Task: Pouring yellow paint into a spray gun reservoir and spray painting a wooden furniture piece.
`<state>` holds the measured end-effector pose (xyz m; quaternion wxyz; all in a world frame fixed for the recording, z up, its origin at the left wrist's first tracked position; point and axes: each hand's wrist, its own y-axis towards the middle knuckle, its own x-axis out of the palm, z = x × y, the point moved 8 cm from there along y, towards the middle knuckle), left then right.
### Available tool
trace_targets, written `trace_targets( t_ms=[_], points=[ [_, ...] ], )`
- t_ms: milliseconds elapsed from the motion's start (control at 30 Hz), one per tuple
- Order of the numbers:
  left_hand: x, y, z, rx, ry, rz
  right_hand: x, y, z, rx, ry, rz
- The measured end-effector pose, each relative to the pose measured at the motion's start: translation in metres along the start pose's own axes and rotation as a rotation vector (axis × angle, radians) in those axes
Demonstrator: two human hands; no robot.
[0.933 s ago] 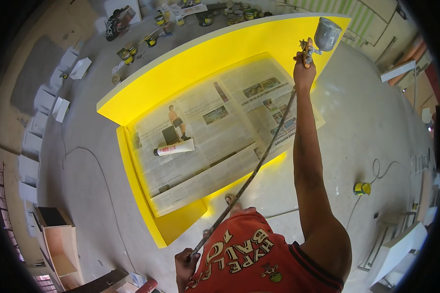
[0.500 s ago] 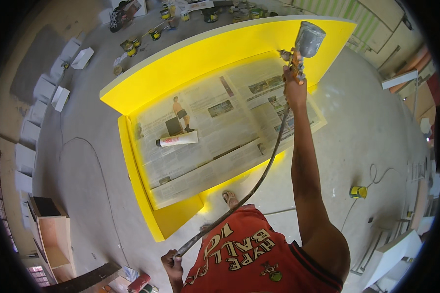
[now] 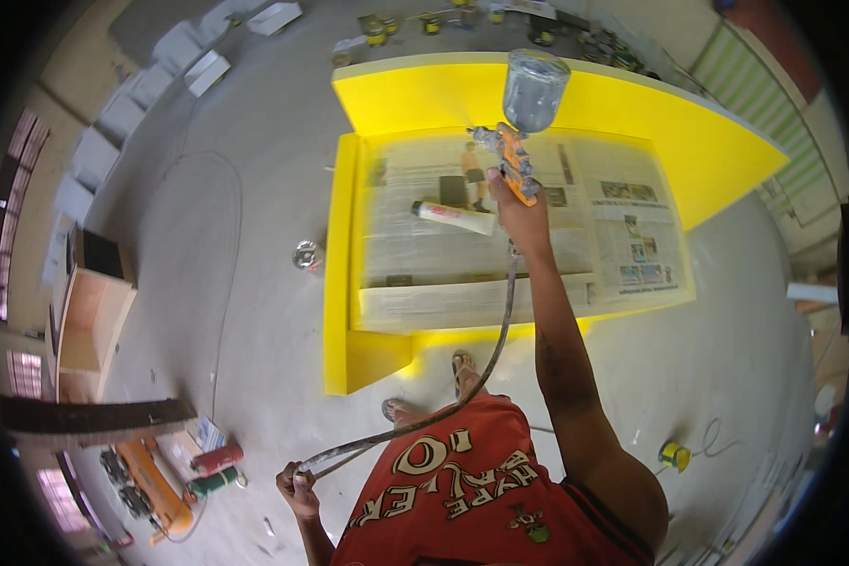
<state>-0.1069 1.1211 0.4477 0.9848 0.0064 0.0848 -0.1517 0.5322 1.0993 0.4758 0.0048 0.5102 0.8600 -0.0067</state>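
Observation:
My right hand (image 3: 521, 209) is wrapped round the handle of an orange spray gun (image 3: 514, 160), held out over the work. A grey paint-smeared cup (image 3: 535, 91) sits on top of the gun, and a faint mist shows by its nozzle. From its handle a dark hose (image 3: 462, 401) curves down to my left hand (image 3: 297, 486), which is closed round it. Below and beyond the gun stands a yellow-painted panel piece (image 3: 406, 99) with upright sides. Newspaper (image 3: 557, 255) covers its middle, and a white tube (image 3: 455, 218) with a black cap lies on the paper.
Left of the piece a small tin (image 3: 307, 255) stands on the grey floor. An orange compressor (image 3: 156, 486) and a wooden cabinet (image 3: 94, 321) are at the left. Paint cans (image 3: 377, 33) sit at the back. A yellow can (image 3: 674, 457) stands at the right, near a loose cord.
My right hand has carried the spray gun leftward along the yellow panel, and the view has turned left. My left hand still holds the hose.

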Motion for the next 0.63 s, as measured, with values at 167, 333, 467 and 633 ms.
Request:
trace_targets(
  t_ms=[167, 333, 467, 633],
  points=[
    [-0.023, -0.015, 0.003, 0.001, -0.111, 0.129, 0.094, -0.003, -0.010, -0.036, 0.000, -0.186],
    [-0.018, -0.015, 0.006, 0.074, -0.226, 0.055, 0.110, -0.003, 0.011, 0.201, 0.072, -0.376],
    [0.002, -0.005, 0.002, 0.052, -0.226, 0.035, 0.043, 0.002, 0.025, 0.155, 0.063, -0.086],
    [0.054, 0.016, 0.009, 0.057, -0.162, -0.145, -0.065, 0.013, 0.031, 0.105, 0.132, 0.135]
  ],
)
